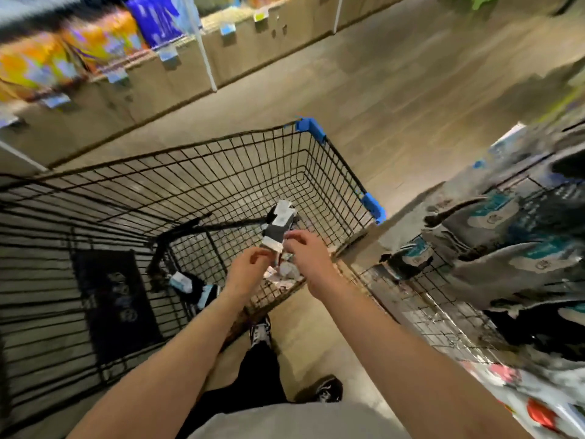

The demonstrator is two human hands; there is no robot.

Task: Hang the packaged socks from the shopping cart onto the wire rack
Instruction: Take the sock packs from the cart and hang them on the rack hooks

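Left hand [248, 267] and right hand [305, 251] together pinch a black, white-labelled sock pack [278, 226] above the black wire shopping cart [335, 153]. Next it likely needs hooking onto the dark wire rack [443, 312] at the right.

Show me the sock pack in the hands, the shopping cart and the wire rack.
sock pack [277, 227]: head view, on its middle.
shopping cart [311, 127]: head view, on the blue far corner guard.
wire rack [427, 299]: head view, on bare grid below the hanging socks.
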